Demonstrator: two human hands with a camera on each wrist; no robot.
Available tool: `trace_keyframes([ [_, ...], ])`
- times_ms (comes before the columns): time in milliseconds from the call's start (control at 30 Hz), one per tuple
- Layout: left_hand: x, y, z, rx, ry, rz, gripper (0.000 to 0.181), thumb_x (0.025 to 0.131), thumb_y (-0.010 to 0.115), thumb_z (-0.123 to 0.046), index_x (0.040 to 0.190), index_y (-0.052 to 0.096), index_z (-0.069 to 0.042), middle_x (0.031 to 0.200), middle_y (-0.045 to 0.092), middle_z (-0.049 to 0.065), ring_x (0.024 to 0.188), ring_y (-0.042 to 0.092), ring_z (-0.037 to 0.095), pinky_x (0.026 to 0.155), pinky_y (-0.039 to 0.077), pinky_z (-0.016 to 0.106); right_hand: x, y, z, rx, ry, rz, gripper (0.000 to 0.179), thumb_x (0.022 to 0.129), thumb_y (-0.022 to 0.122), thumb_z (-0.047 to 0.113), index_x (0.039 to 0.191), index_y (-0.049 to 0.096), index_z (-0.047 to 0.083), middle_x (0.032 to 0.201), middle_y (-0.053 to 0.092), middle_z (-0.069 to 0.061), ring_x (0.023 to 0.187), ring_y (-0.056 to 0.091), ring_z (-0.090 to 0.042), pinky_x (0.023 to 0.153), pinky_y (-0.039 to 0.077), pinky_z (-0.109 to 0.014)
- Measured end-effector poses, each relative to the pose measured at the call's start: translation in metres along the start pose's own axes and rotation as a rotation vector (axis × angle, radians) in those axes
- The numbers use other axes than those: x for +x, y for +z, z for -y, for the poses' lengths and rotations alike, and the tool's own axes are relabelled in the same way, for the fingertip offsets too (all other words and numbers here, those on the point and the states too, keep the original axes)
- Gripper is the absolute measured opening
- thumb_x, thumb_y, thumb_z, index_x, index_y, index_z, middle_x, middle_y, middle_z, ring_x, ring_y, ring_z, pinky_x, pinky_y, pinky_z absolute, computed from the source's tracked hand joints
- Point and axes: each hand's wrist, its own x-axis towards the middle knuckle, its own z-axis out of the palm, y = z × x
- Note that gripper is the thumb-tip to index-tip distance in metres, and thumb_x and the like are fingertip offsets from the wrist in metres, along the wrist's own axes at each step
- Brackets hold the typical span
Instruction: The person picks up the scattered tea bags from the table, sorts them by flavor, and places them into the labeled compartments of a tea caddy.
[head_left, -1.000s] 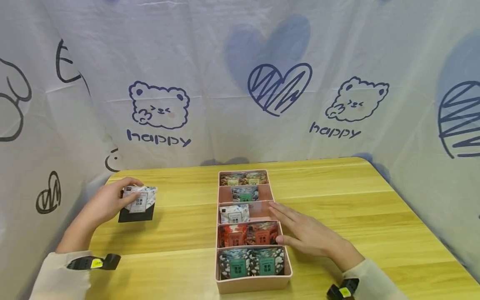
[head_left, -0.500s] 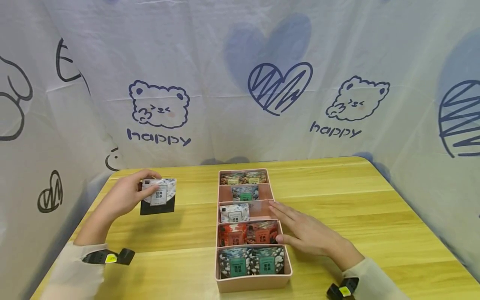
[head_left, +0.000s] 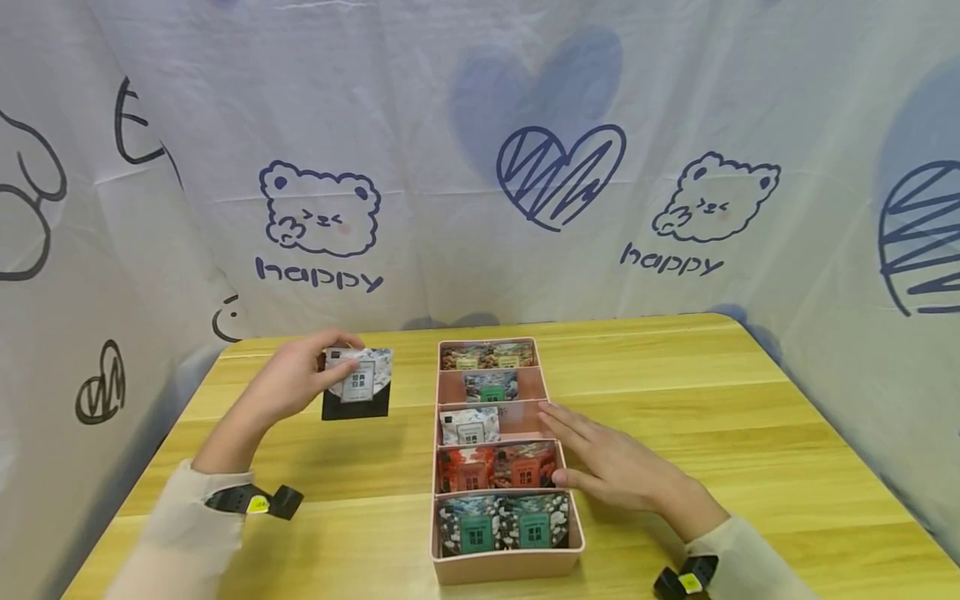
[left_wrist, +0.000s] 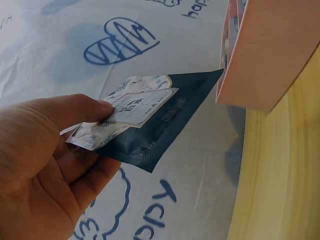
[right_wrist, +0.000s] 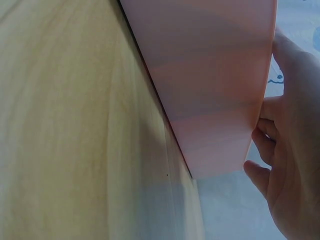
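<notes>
My left hand (head_left: 302,379) pinches a flat tea sachet (head_left: 358,382) with a white patterned top and a black lower part, raised to the left of the box. In the left wrist view the thumb (left_wrist: 82,111) lies on its pale label, with the other fingers behind. A pink box (head_left: 504,570) with several compartments stands mid-table. In its middle compartment a similar white sachet (head_left: 469,427) sits at the left, with bare space beside it. My right hand (head_left: 611,458) rests its extended fingers on the box's right rim; the right wrist view shows fingertips along that edge (right_wrist: 252,131).
Other compartments hold red sachets (head_left: 467,472), dark green-labelled sachets (head_left: 476,527), one teal-labelled sachet (head_left: 491,387) and yellow-labelled ones at the back (head_left: 513,357). The wooden table (head_left: 675,392) meets a white printed cloth (head_left: 442,167) behind and at both sides.
My left hand has carried the white-and-black sachet rightward and slightly away from me, closer to the box. The right hand and the box have stayed in place.
</notes>
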Motion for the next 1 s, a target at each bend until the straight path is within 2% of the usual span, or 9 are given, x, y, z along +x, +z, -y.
trace_keyframes([
  [400, 0.022, 0.026, -0.023, -0.076, 0.058, 0.015, 0.024, 0.096, 0.065, -0.021, 0.119, 0.064, -0.012, 0.112, 0.065, 0.006, 0.073, 0.051, 0.017, 0.062, 0.046, 0.033, 0.000, 0.000, 0.000, -0.007, -0.008, -0.010, 0.075, 0.099, 0.051, 0.048, 0.157, 0.021, 0.012, 0.163, 0.017, -0.004, 0.143, 0.029, -0.026, 0.110, 0.036, -0.046],
  [833, 0.043, 0.057, -0.043, -0.143, 0.111, 0.028, 0.023, 0.095, 0.067, -0.021, 0.118, 0.064, -0.014, 0.110, 0.066, 0.003, 0.063, 0.049, 0.016, 0.054, 0.044, 0.032, 0.000, -0.002, 0.001, -0.005, -0.006, -0.008, 0.075, 0.099, 0.050, 0.049, 0.157, 0.021, 0.011, 0.163, 0.016, -0.003, 0.143, 0.028, -0.027, 0.110, 0.036, -0.046],
  [1000, 0.051, 0.068, -0.049, -0.155, 0.138, 0.017, 0.022, 0.095, 0.067, -0.022, 0.116, 0.065, -0.014, 0.111, 0.066, 0.004, 0.066, 0.050, 0.016, 0.056, 0.045, 0.032, 0.000, -0.002, 0.001, -0.009, -0.002, -0.005, 0.075, 0.099, 0.050, 0.049, 0.157, 0.021, 0.011, 0.163, 0.016, -0.003, 0.143, 0.028, -0.027, 0.110, 0.036, -0.046],
])
